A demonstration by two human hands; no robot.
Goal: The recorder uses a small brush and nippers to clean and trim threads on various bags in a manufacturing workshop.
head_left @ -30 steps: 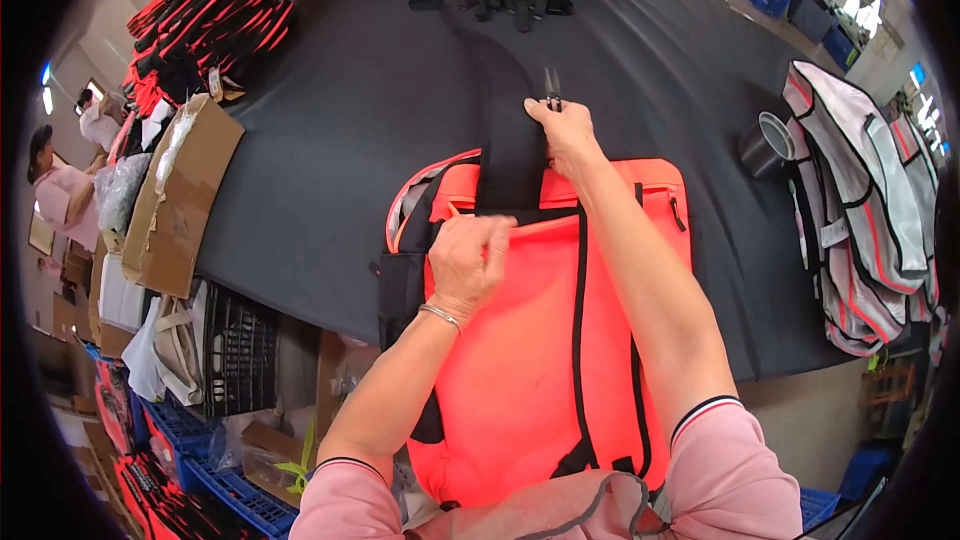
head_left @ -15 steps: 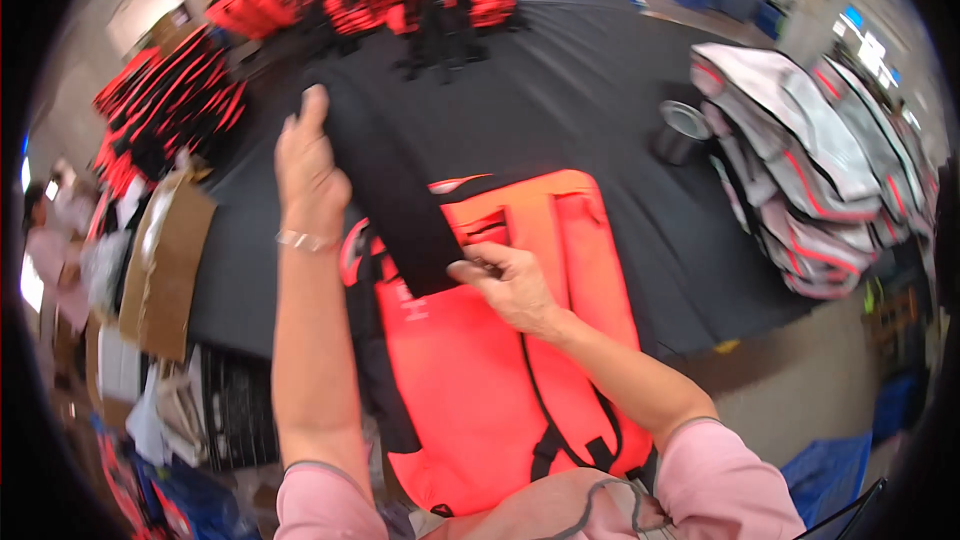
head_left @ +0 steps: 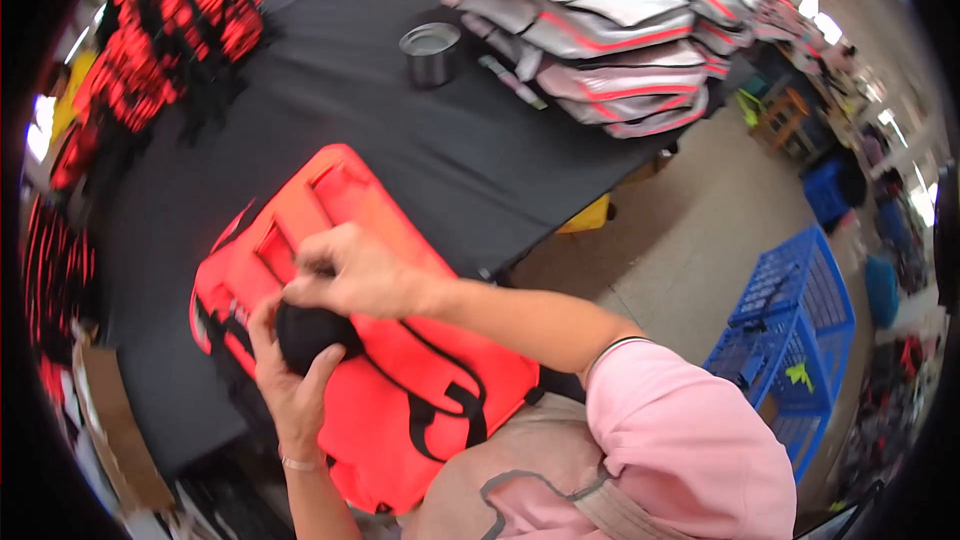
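A bright red-orange backpack (head_left: pixel 350 430) lies flat on the black-covered table in front of me, its straps showing. Above it, my left hand (head_left: pixel 285 375) is curled round a black fabric strip (head_left: pixel 312 333), now bunched into a rounded shape between thumb and fingers. My right hand (head_left: pixel 355 275) is closed in a pinch at the upper edge of the same strip. Its fingertips are partly hidden, and a small dark patch shows among the fingers.
Grey-white bags with red trim (head_left: pixel 620 40) are stacked at the far right of the table (head_left: pixel 370 120), beside a metal can (head_left: pixel 430 55). Red-and-black pieces (head_left: pixel 180 20) pile at far left. Blue plastic crates (head_left: pixel 780 330) stand on the floor at right; a cardboard box (head_left: pixel 120 420) is at left.
The view has swung to the right. The black strip was stretched out long, with my left hand open and raised beside its far end; now it is bunched in my left hand, and both hands are together.
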